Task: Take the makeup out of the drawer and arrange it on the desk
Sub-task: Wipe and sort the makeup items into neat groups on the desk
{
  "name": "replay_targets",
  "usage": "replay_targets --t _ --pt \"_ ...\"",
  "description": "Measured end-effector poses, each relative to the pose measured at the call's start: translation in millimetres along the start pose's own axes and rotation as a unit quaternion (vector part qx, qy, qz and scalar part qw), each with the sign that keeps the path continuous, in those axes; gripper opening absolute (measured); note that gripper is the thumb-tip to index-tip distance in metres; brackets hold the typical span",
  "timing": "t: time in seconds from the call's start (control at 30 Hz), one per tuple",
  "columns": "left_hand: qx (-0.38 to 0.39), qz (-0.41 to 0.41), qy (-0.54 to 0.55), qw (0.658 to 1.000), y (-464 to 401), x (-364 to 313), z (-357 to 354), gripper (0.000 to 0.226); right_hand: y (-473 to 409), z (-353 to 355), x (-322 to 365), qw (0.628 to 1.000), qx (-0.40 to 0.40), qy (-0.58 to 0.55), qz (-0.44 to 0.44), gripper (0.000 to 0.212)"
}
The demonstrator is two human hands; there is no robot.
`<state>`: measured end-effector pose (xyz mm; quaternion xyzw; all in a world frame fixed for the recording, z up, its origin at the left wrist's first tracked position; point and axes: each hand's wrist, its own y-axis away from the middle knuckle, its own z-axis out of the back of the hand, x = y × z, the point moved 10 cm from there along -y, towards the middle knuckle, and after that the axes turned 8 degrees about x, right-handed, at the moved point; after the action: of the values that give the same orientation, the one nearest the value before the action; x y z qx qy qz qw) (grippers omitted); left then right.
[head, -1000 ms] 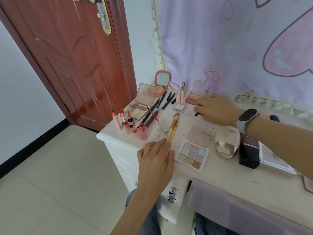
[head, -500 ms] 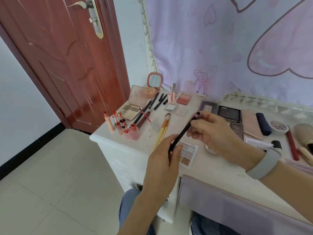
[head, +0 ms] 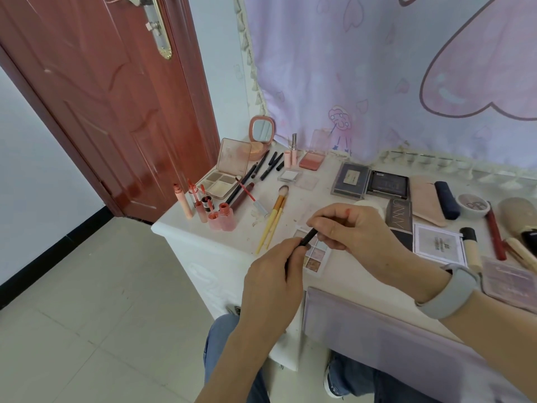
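Observation:
Both hands hold one black makeup pencil (head: 308,236) above the white desk (head: 343,274). My left hand (head: 274,282) grips its lower end, and my right hand (head: 353,229) pinches its upper end. Beneath them lies a pastel eyeshadow palette (head: 316,255). Yellow-handled brushes (head: 274,216) lie just to the left. Pink lip-gloss tubes (head: 209,207) stand at the desk's left corner beside an open beige palette (head: 225,175) and several black pencils (head: 268,164). The open drawer's front (head: 377,333) shows at the bottom.
A dark red door (head: 116,97) stands at the left, a pink mirror compact (head: 261,135) at the back. Dark palettes (head: 369,181), a pink pouch (head: 427,199), a small jar (head: 472,205) and more brushes (head: 494,239) crowd the right. A lilac curtain (head: 377,68) hangs behind.
My right hand lifted the black pencil from the back of the desk and brought it forward. My left hand rose from the desk's front and took hold of the pencil's lower end.

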<state>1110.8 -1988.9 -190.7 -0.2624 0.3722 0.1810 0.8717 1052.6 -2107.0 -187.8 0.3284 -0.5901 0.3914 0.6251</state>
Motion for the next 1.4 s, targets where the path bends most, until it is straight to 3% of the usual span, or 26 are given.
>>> replay_targets --t 0.33,0.53,0.7,0.87,1.0,1.13,1.23,1.4 --pt "0.065 0.042 0.028 0.997 1.8 19.7 -10.3 0.018 4.7 -4.1 -19.9 0.999 0.007 0.021 -0.043 0.02" --pt "0.113 0.052 0.001 0.992 1.8 22.6 -11.3 0.022 1.2 3.0 -6.0 0.999 -0.019 0.04 -0.014 0.021" --pt "0.086 0.035 -0.046 0.995 5.8 22.4 -9.1 0.02 -0.8 7.7 -3.3 0.999 -0.021 0.037 -0.005 0.023" --pt "0.087 0.032 -0.01 0.996 3.2 24.7 -12.3 0.015 -0.5 12.8 -3.5 0.999 -0.03 0.04 0.007 0.025" --pt "0.136 0.037 0.021 0.99 2.1 25.2 -18.5 0.012 -3.3 21.0 1.8 0.999 -0.027 0.044 0.013 0.02" --pt "0.13 0.123 0.089 0.98 -2.1 48.3 -6.3 0.02 -4.3 58.2 9.1 0.992 -0.118 -0.023 0.04 0.015" --pt "0.096 0.154 0.073 0.981 -12.3 59.9 7.6 0.026 1.9 79.2 7.8 0.976 -0.198 -0.07 0.058 0.013" --pt "0.033 0.155 -0.016 0.987 -38.5 59.5 17.8 0.004 11.1 73.6 0.3 0.963 -0.22 -0.136 0.075 0.013"
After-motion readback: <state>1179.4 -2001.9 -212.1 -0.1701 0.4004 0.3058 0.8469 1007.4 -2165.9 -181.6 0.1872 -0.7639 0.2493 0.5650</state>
